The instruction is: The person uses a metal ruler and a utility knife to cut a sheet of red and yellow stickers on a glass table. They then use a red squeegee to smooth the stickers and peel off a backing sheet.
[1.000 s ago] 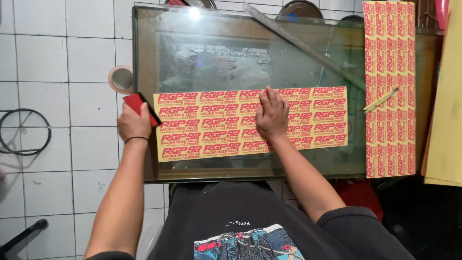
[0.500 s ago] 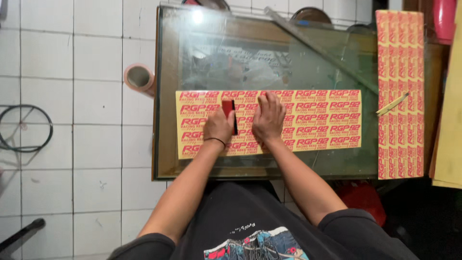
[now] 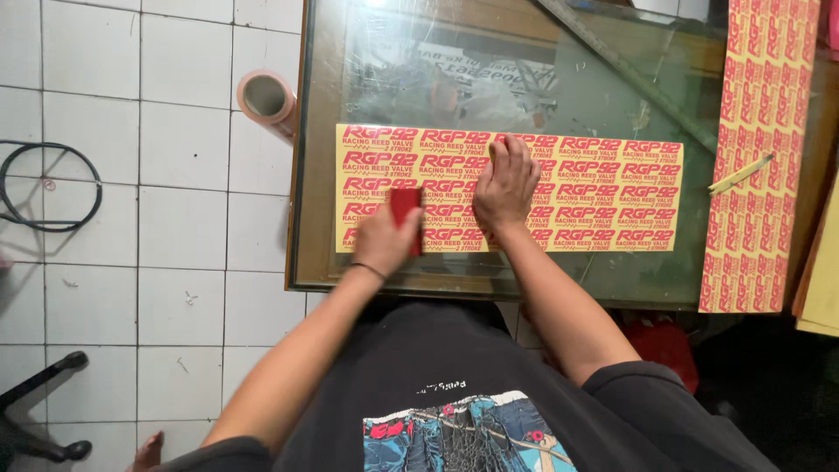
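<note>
Head view: my left hand (image 3: 382, 240) grips a red squeegee (image 3: 405, 210) on the yellow sticker sheet (image 3: 594, 188), which lies flat on the glass table (image 3: 315, 175); my right hand (image 3: 505, 185) presses it, fingers spread. Smoothing looks partway done, the sheet's right half apparently remaining.

Blurred with motion: left hand (image 3: 383, 240) and flat red squeegee (image 3: 405, 208), hiding part of yellow, red-printed sticker sheet (image 3: 603, 197). Cut off at top edge: long metal ruler (image 3: 642, 83), glass tabletop (image 3: 454, 70).
</note>
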